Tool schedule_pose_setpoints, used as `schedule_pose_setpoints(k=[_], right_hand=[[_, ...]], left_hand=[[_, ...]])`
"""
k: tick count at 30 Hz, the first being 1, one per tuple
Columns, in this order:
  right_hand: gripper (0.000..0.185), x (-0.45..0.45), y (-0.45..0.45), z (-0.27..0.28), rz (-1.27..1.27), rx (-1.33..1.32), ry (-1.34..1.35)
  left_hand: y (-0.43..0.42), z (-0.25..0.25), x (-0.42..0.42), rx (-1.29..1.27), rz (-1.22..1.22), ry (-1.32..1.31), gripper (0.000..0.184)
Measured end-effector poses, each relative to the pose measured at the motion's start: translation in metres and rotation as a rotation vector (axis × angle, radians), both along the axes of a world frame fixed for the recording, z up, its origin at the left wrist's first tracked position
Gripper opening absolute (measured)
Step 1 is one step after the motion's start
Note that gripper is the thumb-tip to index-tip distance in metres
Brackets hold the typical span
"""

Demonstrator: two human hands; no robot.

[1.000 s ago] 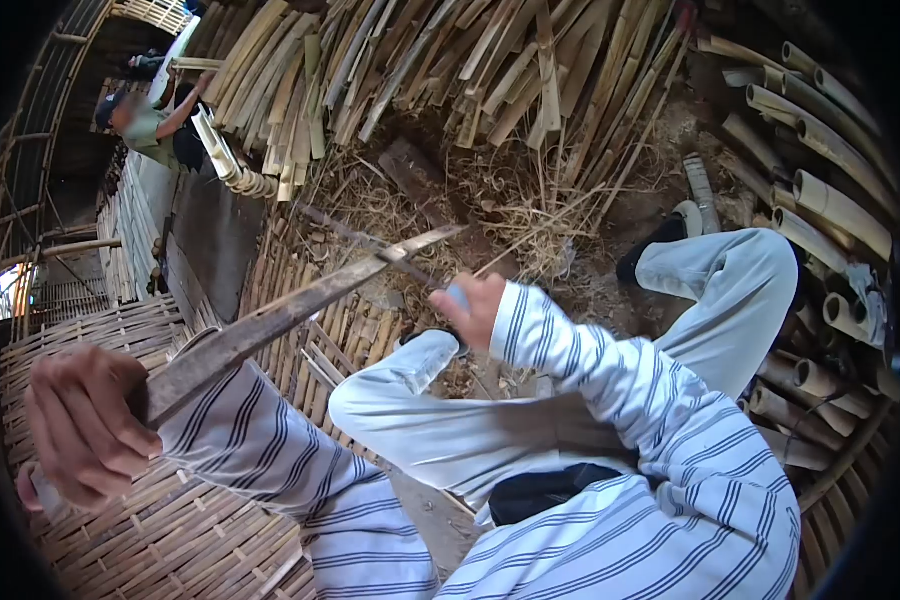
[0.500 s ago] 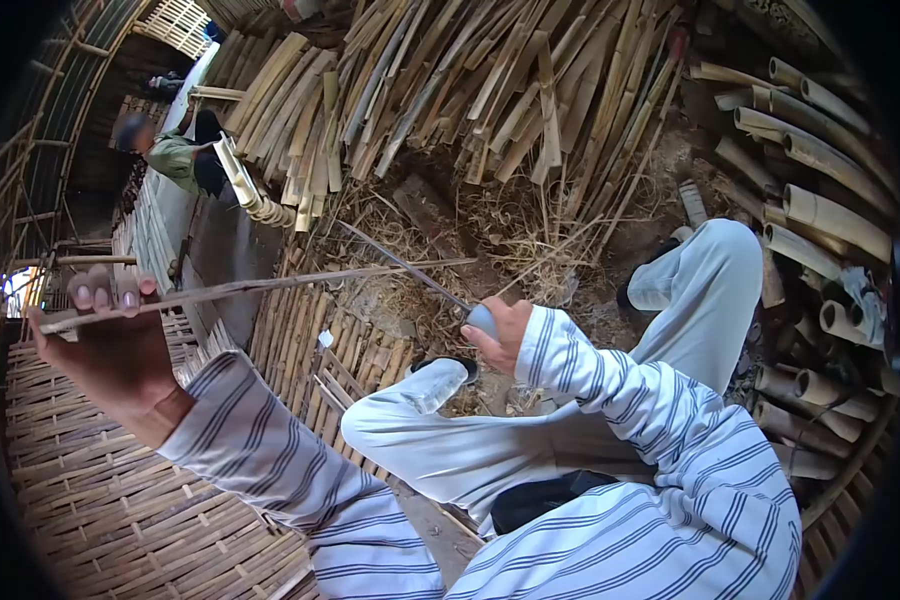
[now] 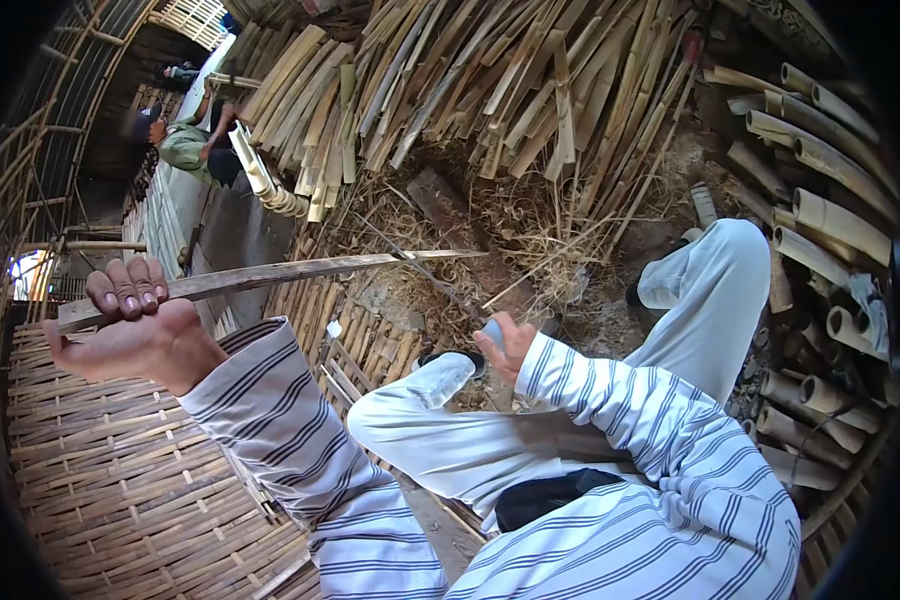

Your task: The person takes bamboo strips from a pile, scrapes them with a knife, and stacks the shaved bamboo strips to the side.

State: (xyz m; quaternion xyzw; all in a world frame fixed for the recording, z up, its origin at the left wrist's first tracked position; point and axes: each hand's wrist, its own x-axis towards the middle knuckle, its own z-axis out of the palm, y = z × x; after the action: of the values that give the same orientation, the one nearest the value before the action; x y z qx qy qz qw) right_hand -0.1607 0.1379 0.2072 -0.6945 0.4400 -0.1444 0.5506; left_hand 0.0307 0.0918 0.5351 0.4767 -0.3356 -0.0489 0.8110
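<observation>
My left hand [image 3: 135, 325] is closed on the near end of a long bamboo strip [image 3: 300, 271], its fingers curled over the top. The strip reaches to the right and narrows to a point above the shavings. In my right hand [image 3: 507, 346] is the rounded grey handle of a knife. The thin blade [image 3: 425, 272] runs up and left from that hand and crosses the strip near its pointed end. Whether the blade touches the strip cannot be made out.
Split bamboo strips [image 3: 490, 80] lie piled at the top, with curled shavings [image 3: 540, 235] below. Bamboo tubes [image 3: 840, 215] are stacked at the right. A woven bamboo panel [image 3: 150, 470] is at the lower left. Another person [image 3: 185, 145] sits at the upper left.
My left hand went from gripping the strip low at the left to an open-palmed hold higher up, and now its fingers wrap over it. My right hand moved slightly right and down with the knife.
</observation>
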Motion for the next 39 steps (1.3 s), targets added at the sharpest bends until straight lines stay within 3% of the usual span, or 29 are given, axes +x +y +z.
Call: schedule_pose_setpoints(k=[1,5,9,11,14,15,16,18,19,21,22,24,28,31,34,35,36,37,39], right_hand=[[0.039,0.005,0.002,0.002,-0.058,-0.050,-0.042],[0.032,0.002,-0.010,0.035,-0.032,-0.092,-0.121],[0.039,0.007,-0.023,0.071,-0.033,-0.144,-0.207],[0.039,0.014,-0.025,0.074,-0.026,-0.201,-0.162],[0.040,0.033,-0.016,0.013,-0.129,-0.106,-0.105],[0.041,0.032,-0.020,-0.002,-0.097,0.086,0.119],[0.043,0.036,-0.015,-0.049,-0.209,-0.138,-0.042],[0.045,0.033,-0.024,-0.030,-0.118,-0.025,0.066],[0.045,0.039,-0.024,-0.041,-0.067,-0.194,0.016],[0.045,0.035,-0.028,0.012,-0.029,0.010,-0.019],[0.044,0.035,-0.028,0.026,0.015,-0.036,-0.132],[0.033,0.045,-0.024,0.045,-0.130,-0.177,-0.352],[0.035,0.043,-0.032,0.083,-0.009,-0.135,-0.292],[0.038,0.042,-0.019,0.062,-0.044,-0.136,-0.225],[0.039,0.030,-0.004,-0.025,-0.142,-0.289,-0.163],[0.039,0.024,-0.008,-0.038,-0.128,-0.196,-0.071],[0.039,0.021,-0.012,-0.044,-0.115,-0.102,0.020],[0.046,0.017,-0.018,-0.010,-0.009,0.069,0.073],[0.045,0.020,-0.005,0.016,0.009,-0.020,0.057]], left_hand=[[-0.001,0.000,-0.004,-0.019,0.023,0.004,0.049],[-0.002,-0.001,-0.017,0.023,-0.014,-0.020,0.045],[0.006,-0.004,-0.006,0.046,-0.426,-0.156,0.039],[0.005,-0.005,-0.011,0.050,-0.392,-0.157,0.037],[0.002,-0.004,-0.016,0.042,-0.228,-0.111,0.034],[0.002,-0.006,-0.018,0.032,-0.118,-0.096,0.033],[0.002,-0.006,-0.018,0.020,-0.007,-0.081,0.033],[0.005,-0.003,-0.009,0.016,-0.068,-0.069,0.032],[0.009,-0.004,-0.005,0.035,-0.091,-0.056,0.031],[0.013,-0.004,-0.003,0.048,-0.117,-0.075,0.030],[0.010,-0.005,-0.002,0.031,-0.138,-0.083,0.030],[0.014,-0.006,0.006,0.068,-0.194,-0.103,0.031],[0.011,-0.005,0.009,0.069,-0.168,-0.142,0.032],[0.018,-0.006,0.021,0.105,-0.193,-0.163,0.033],[0.021,-0.005,0.020,0.077,-0.178,-0.139,0.032],[0.022,-0.008,0.012,0.054,-0.140,-0.114,0.032],[0.024,-0.009,0.008,0.031,-0.102,-0.088,0.031],[0.023,-0.005,0.007,0.048,-0.024,-0.070,0.030],[0.020,-0.007,0.009,0.047,-0.006,-0.064,0.030]])
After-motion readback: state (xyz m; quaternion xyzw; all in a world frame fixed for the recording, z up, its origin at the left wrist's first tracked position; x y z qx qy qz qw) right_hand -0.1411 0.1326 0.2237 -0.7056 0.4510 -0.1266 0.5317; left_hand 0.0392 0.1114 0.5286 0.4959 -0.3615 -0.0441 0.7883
